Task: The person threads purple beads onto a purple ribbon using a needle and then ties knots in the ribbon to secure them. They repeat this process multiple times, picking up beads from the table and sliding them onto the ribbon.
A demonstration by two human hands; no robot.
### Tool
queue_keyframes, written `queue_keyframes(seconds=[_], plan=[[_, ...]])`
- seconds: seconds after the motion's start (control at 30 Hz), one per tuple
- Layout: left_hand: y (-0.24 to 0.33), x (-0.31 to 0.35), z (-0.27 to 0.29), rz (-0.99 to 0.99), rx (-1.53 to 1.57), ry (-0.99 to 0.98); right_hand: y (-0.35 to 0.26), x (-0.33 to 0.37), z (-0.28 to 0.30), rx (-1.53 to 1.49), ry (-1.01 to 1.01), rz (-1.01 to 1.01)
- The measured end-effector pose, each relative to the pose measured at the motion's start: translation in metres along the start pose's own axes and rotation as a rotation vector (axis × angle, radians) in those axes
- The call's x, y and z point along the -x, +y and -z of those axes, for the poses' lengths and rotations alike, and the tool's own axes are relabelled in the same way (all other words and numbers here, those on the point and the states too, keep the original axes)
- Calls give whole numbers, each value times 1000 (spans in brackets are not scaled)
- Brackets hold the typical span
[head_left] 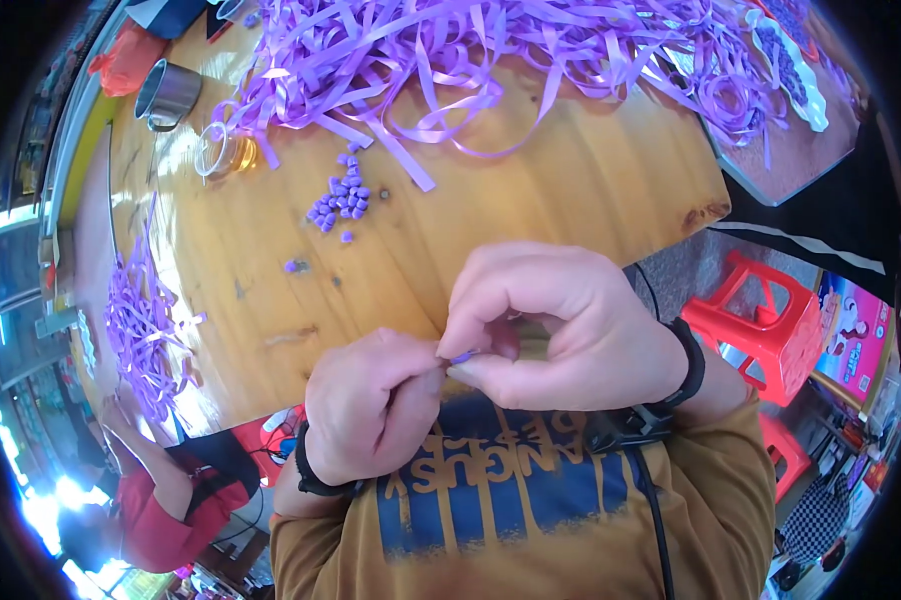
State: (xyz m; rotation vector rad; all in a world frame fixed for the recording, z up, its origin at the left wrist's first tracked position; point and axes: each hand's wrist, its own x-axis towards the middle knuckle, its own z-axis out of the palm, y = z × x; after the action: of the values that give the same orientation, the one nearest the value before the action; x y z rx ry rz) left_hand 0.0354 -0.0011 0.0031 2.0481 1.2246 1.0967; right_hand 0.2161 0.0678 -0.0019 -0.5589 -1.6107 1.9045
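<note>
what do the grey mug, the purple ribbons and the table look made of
Grey mug: metal, likely steel; it has a smooth, mirror-like shine.
Purple ribbons: perhaps satin-type fabric, though plastic is possible; the flat strips curl and show a glossy sheen.
Table: wood or a wood-look surface, apparently varnished; grain, knots and glare show.

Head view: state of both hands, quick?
Left hand: curled; whether it holds anything cannot be told.
Right hand: closed, pinching a small purple piece.

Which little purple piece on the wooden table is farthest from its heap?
The lone piece below and left of the heap in the picture; the other stray piece lies much closer.
</note>
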Motion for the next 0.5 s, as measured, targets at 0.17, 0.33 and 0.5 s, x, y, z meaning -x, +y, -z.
queue_keyframes(seconds=[0.17,0.33,0.5], plan=[[4,15,-13,277,145,184,14,1,-1,6,53,54],[1,3,-7,23,-56,-24,21,7,2,-42,14,26],[-4,5,-13,177,-11,24,-10,22,42,240,11,50]])
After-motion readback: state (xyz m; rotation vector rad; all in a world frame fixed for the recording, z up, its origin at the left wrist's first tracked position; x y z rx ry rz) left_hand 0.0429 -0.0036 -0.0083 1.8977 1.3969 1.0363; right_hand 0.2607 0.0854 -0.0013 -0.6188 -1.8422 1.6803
